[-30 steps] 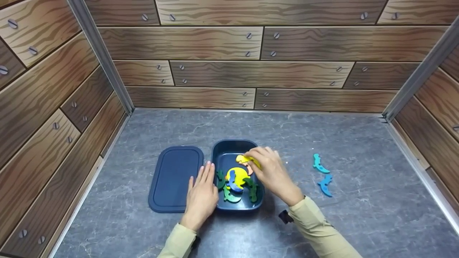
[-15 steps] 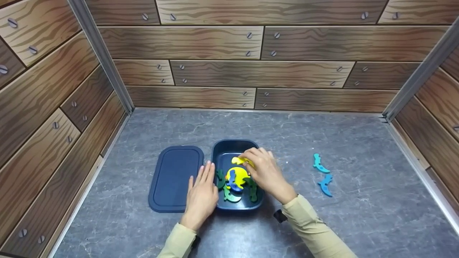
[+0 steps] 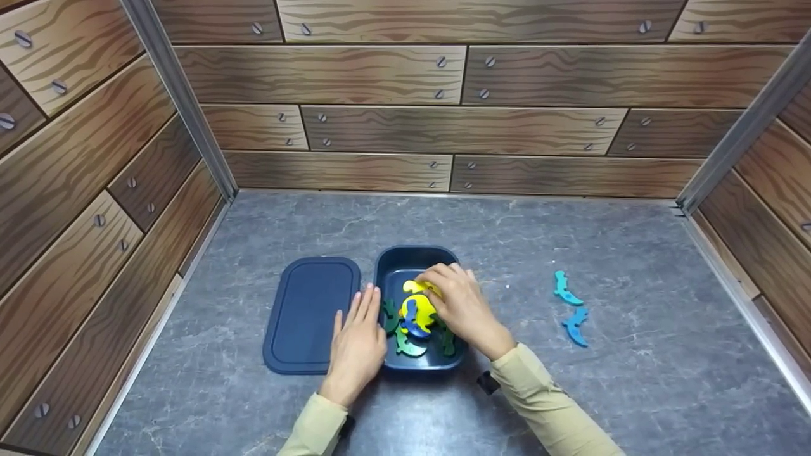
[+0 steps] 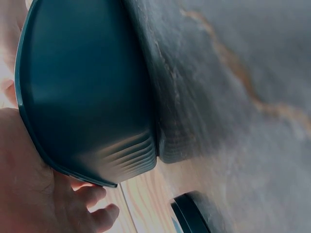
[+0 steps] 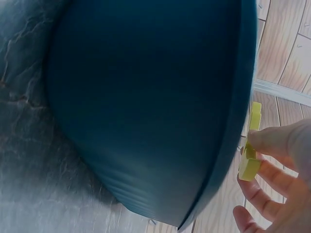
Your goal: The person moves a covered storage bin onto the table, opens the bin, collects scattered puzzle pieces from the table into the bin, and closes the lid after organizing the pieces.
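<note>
My right hand (image 3: 466,310) pinches a flat yellow animal-shaped piece (image 3: 412,286) between thumb and fingers, over the dark blue box (image 3: 415,256). In the right wrist view this yellow piece (image 5: 250,170) appears edge-on beside the box rim. My left hand (image 3: 358,345) rests along the box's left side, fingers straight; in the left wrist view it lies at the rim. Inside the box sits a round yellow piece (image 3: 426,306) with a blue animal-shaped piece (image 3: 412,313) over it. Green pieces lie around them: one in front (image 3: 410,348), one left (image 3: 389,316), one right (image 3: 448,343), partly hidden.
The dark blue lid (image 3: 310,316) lies flat to the left of the box, partly under or behind my left hand. On the right of the table are a teal piece (image 3: 566,289) and a blue piece (image 3: 575,327). Wood-patterned walls (image 3: 380,130) enclose the tabletop.
My right hand has moved left and slightly toward me, bringing the yellow piece close to the round one. A pinkish piece visible earlier is hidden now. The left hand stays put.
</note>
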Demonstrator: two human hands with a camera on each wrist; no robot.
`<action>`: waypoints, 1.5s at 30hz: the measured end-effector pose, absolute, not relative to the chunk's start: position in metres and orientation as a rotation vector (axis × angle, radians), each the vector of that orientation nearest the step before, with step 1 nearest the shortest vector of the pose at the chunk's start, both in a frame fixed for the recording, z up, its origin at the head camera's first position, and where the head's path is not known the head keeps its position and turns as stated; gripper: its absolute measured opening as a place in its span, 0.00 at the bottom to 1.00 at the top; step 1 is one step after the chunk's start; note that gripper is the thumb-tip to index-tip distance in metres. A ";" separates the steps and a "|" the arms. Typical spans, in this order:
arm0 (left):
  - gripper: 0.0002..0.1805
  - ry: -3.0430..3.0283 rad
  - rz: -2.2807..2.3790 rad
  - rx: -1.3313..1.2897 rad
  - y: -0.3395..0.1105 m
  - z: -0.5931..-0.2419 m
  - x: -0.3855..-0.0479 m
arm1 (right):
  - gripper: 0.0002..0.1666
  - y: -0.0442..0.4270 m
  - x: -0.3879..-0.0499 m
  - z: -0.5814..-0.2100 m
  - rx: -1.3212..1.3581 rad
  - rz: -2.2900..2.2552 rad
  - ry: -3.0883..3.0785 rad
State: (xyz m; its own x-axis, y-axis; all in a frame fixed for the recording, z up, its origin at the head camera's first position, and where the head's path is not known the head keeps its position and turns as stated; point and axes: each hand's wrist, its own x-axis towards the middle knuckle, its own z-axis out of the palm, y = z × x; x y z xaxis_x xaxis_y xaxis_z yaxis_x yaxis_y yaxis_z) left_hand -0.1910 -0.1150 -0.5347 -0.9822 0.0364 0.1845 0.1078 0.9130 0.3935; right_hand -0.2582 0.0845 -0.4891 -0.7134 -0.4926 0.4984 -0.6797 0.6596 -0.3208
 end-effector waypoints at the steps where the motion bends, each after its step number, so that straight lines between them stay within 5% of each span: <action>1: 0.33 -2.902 -0.617 -0.109 -0.115 -0.535 -0.191 | 0.12 0.084 -0.258 -0.490 0.925 0.699 -2.510; 6: 0.33 -2.912 -0.632 -0.102 -0.115 -0.535 -0.191 | 0.13 0.082 -0.258 -0.493 0.938 0.690 -2.541; 13: 0.33 -2.919 -0.607 -0.105 -0.115 -0.534 -0.191 | 0.31 0.086 -0.254 -0.492 0.910 0.713 -2.637; 45: 0.33 -2.918 -0.613 -0.106 -0.115 -0.537 -0.191 | 0.20 0.138 -0.235 -0.483 0.648 0.805 -2.551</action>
State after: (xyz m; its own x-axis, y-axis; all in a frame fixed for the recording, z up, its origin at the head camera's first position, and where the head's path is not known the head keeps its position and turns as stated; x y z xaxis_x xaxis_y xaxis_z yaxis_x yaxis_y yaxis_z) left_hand -0.1913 -0.1147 -0.5365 -0.9851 0.0369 0.1683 0.1014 0.9137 0.3936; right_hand -0.2351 0.1381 -0.4835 -0.8187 -0.3090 0.4841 -0.5308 0.7289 -0.4324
